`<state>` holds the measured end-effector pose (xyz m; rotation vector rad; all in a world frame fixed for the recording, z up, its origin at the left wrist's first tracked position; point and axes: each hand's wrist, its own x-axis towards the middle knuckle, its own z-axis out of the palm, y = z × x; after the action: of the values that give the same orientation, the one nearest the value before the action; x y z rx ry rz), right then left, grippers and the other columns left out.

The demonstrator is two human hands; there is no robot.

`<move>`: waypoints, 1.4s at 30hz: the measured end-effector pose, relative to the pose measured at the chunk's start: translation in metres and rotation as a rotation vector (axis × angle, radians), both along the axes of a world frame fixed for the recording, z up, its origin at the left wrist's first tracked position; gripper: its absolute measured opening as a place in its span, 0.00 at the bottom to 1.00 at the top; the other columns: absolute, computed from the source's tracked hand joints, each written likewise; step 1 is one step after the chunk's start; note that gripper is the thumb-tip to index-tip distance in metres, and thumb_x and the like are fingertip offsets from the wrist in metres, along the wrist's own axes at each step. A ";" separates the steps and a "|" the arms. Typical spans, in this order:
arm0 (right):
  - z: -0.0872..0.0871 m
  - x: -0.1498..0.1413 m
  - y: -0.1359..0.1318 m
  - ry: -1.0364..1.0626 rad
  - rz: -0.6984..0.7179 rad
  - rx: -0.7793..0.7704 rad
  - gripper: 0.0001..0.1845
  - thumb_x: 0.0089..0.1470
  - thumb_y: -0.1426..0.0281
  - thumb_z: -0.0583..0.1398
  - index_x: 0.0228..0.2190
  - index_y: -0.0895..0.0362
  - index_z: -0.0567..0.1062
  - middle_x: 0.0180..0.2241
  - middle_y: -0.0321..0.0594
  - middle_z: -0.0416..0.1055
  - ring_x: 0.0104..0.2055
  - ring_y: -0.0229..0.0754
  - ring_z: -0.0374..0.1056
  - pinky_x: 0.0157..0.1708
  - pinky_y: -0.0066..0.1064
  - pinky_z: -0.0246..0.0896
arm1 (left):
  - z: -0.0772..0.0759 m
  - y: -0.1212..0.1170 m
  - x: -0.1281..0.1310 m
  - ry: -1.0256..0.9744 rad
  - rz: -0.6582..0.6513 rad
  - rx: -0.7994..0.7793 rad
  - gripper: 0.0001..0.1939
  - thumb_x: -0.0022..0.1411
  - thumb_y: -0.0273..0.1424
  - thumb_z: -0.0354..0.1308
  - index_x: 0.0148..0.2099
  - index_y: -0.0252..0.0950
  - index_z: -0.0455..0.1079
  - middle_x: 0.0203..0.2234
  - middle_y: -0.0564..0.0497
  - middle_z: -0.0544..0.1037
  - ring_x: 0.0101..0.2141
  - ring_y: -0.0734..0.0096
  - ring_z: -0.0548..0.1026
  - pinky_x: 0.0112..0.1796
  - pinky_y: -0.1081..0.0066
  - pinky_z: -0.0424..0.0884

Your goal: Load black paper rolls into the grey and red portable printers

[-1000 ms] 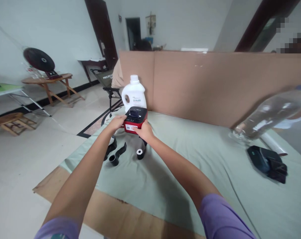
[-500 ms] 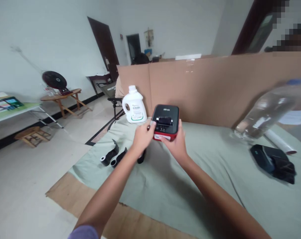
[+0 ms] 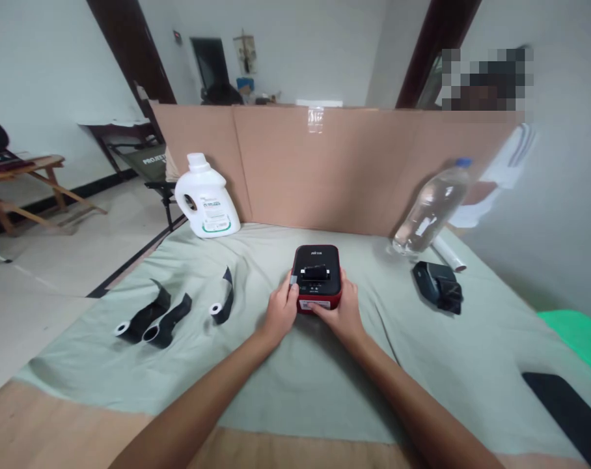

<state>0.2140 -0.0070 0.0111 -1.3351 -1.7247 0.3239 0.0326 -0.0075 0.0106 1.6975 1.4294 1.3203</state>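
Observation:
A small black-and-red printer (image 3: 317, 257) sits on the green cloth, with a piece of black strip showing at the slot in its top. My left hand (image 3: 280, 309) is closed on its left side, thumb at the front corner. Around its right side wraps my right hand (image 3: 345, 311), thumb across the white label on the red front. Left of my hands lies a roll with a black strip (image 3: 222, 306). Farther left are two more such rolls, one black roll (image 3: 134, 326) beside another black roll (image 3: 166, 329), their tails curling up.
A white detergent bottle (image 3: 208, 202) stands back left before a cardboard panel (image 3: 319, 176). At the back right are a clear plastic bottle (image 3: 432, 212), a film roll (image 3: 450, 254) and a black device (image 3: 437, 286). A dark flat object (image 3: 569, 413) lies front right. Beyond the panel is a person (image 3: 510, 163).
The view has swung right. My hands have brought the printer lower and nearer, down to the cloth, and a roll formerly hidden behind my left arm now shows.

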 end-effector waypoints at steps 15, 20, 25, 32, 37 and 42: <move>-0.023 0.006 -0.001 0.032 -0.061 0.001 0.66 0.45 0.40 0.69 0.70 0.63 0.51 0.59 0.61 0.68 0.56 0.65 0.66 0.55 0.57 0.65 | -0.002 -0.004 -0.003 0.105 -0.090 0.044 0.30 0.76 0.40 0.41 0.73 0.32 0.56 0.67 0.38 0.66 0.67 0.56 0.65 0.66 0.55 0.62; -0.025 0.006 0.000 0.052 -0.060 -0.019 0.70 0.43 0.36 0.67 0.71 0.65 0.50 0.59 0.63 0.67 0.57 0.66 0.65 0.55 0.58 0.65 | -0.007 -0.008 -0.005 0.171 -0.103 0.092 0.32 0.76 0.41 0.43 0.75 0.31 0.51 0.70 0.37 0.61 0.68 0.55 0.62 0.67 0.53 0.60; -0.030 0.007 0.001 0.040 -0.075 -0.014 0.73 0.42 0.35 0.67 0.71 0.67 0.46 0.58 0.65 0.67 0.57 0.67 0.65 0.56 0.59 0.64 | -0.008 -0.012 -0.006 0.184 -0.096 0.100 0.32 0.77 0.41 0.43 0.76 0.33 0.49 0.69 0.37 0.62 0.68 0.54 0.63 0.66 0.52 0.63; -0.029 0.008 -0.001 0.039 -0.063 -0.024 0.70 0.43 0.38 0.68 0.71 0.65 0.47 0.59 0.64 0.66 0.59 0.67 0.64 0.56 0.59 0.64 | -0.009 -0.013 -0.007 0.218 -0.080 0.148 0.31 0.77 0.39 0.43 0.75 0.35 0.49 0.68 0.37 0.63 0.67 0.55 0.65 0.63 0.53 0.66; -0.030 0.007 0.001 0.053 -0.056 0.011 0.69 0.43 0.40 0.69 0.71 0.63 0.48 0.61 0.63 0.63 0.61 0.66 0.63 0.59 0.59 0.61 | -0.010 -0.015 -0.001 0.386 0.041 0.379 0.23 0.76 0.37 0.46 0.65 0.31 0.66 0.63 0.34 0.69 0.62 0.52 0.69 0.61 0.52 0.68; -0.021 0.005 -0.001 -0.011 -0.033 0.193 0.62 0.47 0.45 0.70 0.71 0.57 0.49 0.65 0.58 0.57 0.64 0.64 0.57 0.62 0.60 0.56 | -0.008 -0.017 0.000 0.581 0.108 0.485 0.19 0.75 0.35 0.47 0.58 0.32 0.72 0.52 0.36 0.78 0.49 0.53 0.76 0.48 0.55 0.73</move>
<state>0.2189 -0.0076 -0.0104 -1.2248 -1.6958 0.1279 0.0321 -0.0247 0.0030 2.5099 1.6083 1.3732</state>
